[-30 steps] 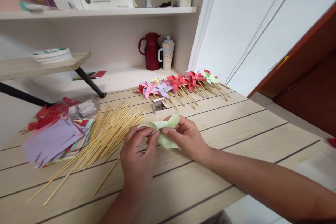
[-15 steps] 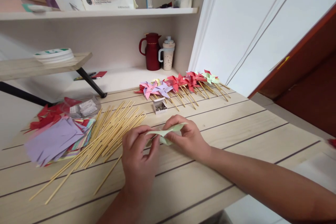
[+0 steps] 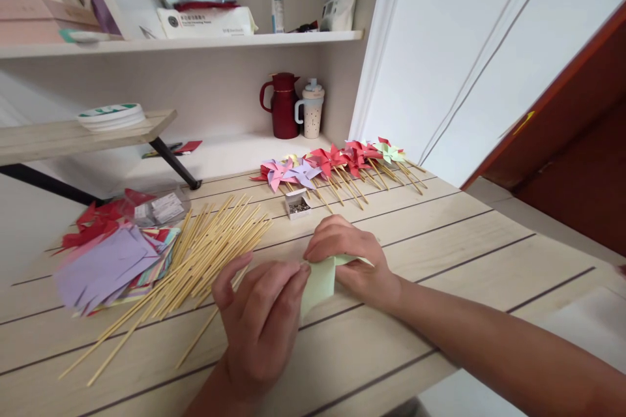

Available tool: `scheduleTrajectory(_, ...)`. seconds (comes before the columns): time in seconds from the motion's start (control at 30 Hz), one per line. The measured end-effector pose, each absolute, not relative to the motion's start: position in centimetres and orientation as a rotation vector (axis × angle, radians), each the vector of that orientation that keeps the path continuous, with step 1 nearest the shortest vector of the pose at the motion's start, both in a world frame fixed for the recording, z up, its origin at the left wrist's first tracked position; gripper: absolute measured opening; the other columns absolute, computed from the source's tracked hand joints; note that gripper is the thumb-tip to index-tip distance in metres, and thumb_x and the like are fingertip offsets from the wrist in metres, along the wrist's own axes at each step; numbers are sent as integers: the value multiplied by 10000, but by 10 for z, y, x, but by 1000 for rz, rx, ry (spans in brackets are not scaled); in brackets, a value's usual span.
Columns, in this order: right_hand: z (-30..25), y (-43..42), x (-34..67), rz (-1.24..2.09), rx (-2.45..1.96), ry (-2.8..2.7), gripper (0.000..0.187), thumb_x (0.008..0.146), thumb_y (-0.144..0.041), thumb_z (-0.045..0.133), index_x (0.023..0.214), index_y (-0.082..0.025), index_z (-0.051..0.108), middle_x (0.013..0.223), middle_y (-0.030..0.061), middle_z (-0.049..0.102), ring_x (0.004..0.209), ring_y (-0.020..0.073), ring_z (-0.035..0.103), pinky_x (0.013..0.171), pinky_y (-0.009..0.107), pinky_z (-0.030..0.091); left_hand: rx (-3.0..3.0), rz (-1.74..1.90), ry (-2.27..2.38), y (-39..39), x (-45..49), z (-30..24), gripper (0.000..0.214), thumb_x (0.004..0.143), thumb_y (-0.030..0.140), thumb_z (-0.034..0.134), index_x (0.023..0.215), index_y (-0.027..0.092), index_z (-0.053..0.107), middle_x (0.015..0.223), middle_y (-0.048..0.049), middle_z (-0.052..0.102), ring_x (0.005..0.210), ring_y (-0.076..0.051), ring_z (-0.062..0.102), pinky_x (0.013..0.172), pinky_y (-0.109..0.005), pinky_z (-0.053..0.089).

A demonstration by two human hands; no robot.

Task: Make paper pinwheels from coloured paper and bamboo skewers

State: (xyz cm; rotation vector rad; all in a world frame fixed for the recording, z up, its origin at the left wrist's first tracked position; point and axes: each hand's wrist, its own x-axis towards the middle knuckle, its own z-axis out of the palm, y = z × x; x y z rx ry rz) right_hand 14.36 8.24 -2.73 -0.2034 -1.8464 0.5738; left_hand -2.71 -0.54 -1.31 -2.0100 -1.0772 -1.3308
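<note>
Between my hands is a pale green paper pinwheel (image 3: 319,283), partly folded, its far side hidden by my fingers. My left hand (image 3: 267,313) pinches its near left edge with thumb and fingertips. Curled around its right side, my right hand (image 3: 355,260) grips the paper from above and behind. Just beyond my hands a small open box (image 3: 298,204) holds tiny metal pins. Wooden sticks (image 3: 215,254) lie in a loose pile to the left. Finished pinwheels on sticks (image 3: 328,161) lie in a row at the back.
Purple paper sheets (image 3: 105,267) and red cut paper (image 3: 92,225) are stacked at the left, near a clear plastic bag (image 3: 166,207). A small raised shelf (image 3: 147,127) stands behind them. A dark red jug (image 3: 284,107) and a cup (image 3: 313,111) stand at the back.
The green paper has turned so a broad face hangs toward me. My left hand has shifted its pinch and raised a finger. The view has tipped up slightly.
</note>
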Motion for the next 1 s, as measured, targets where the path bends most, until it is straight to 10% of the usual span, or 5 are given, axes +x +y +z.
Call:
scheduleTrajectory(0.7,-21,85,146,344,-255,-1929,110,958,-206,622,947,-244,724,849,41,762,831,211,643,807,418,496,-1997,-1399,-1108,9,-30,-25,286,856,6,629,1033,227,661,928,-15,717,862,-156,657,1020,-417,425)
scheduleTrajectory(1.0,-34,91,144,687,-504,-1824,93,896,-311,721,853,-229,728,820,40,715,812,208,649,767,368,511,-2151,-1363,-1276,15,-40,-22,260,1022,319,512,1217,234,662,944,-29,757,880,-177,683,928,-379,442)
